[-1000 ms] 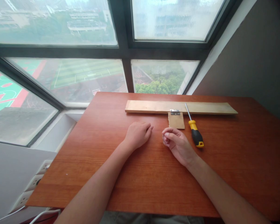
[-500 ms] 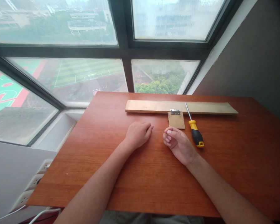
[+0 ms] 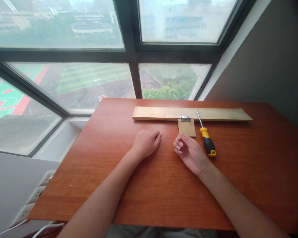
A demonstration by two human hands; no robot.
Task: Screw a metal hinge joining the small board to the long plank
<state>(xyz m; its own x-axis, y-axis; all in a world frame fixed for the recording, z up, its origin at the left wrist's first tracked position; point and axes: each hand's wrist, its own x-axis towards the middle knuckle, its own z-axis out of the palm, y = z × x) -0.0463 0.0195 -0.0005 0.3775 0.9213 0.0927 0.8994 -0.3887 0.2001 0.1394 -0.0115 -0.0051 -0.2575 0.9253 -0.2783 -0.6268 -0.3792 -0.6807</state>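
Observation:
My left hand (image 3: 146, 142) rests on the wooden table (image 3: 101, 191), its fingers curled into a loose fist with the fingertips mostly hidden. My right hand (image 3: 190, 150) has its palm side turned toward the left hand, fingers curled and thumb against the index finger, with nothing visible in them. Just beyond it lies a small thin square board (image 3: 187, 128) with one rough edge. A metal hinge (image 3: 185, 119) lies where this piece meets a long pale wooden plank (image 3: 159, 113). To the right, a yellow and black screwdriver (image 3: 208, 142) lies with its shaft tip over the plank.
Large windows with dark frames (image 3: 131, 56) stand behind the table's far edge. A grey wall (image 3: 268, 66) rises at the right. Down at the left are wall sockets (image 3: 37, 194) and a white cable (image 3: 47, 226).
The fingers of my right hand have shifted slightly, the thumb and index tips moving a little upward. My left hand and the things on the table stay in place; the view has shifted slightly.

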